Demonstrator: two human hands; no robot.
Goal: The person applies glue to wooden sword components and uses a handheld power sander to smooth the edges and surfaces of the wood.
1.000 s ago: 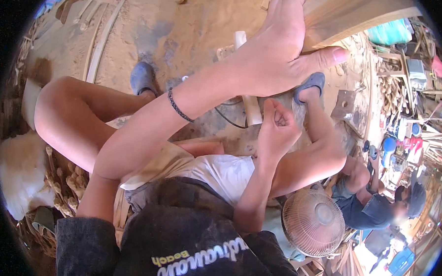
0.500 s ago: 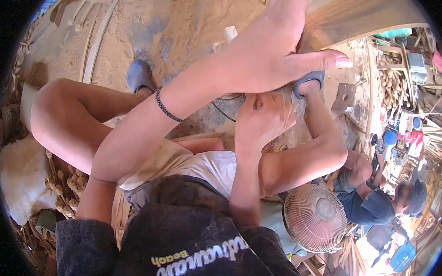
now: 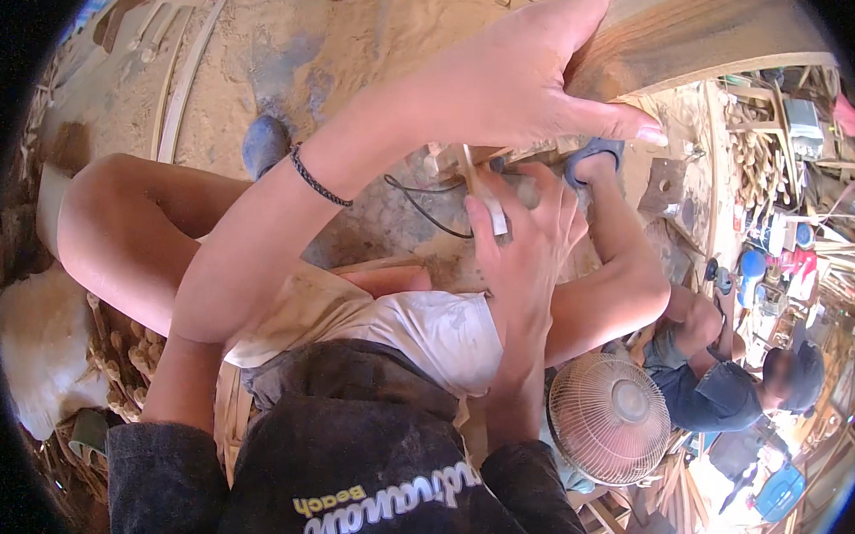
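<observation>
My left hand (image 3: 517,85) reaches across the top middle, a dark braided band on its wrist. Its thumb stretches out to the right and its index finger points up; the other fingertips are hidden. Against this hand lies a broad brown wooden board (image 3: 704,45) with a curved lower edge. Below it, my right hand (image 3: 536,224) has a narrow, pale flat strip (image 3: 489,201) between thumb and fingers. The strip's upper end runs up under my left hand, beside a small wooden piece (image 3: 444,161) that is partly covered. I cannot tell the strip's material.
A dark cord (image 3: 411,201) loops on the dusty floor between my legs. A round caged fan (image 3: 610,418) stands by my right thigh. Another person (image 3: 718,394) sits at the right near stacked wood (image 3: 761,167). Long wooden strips (image 3: 189,85) lie at the far left.
My right hand has opened from a closed, inward-bent pose and turned, and the pale strip now shows in its fingers. My left hand has shifted slightly up and left against the board.
</observation>
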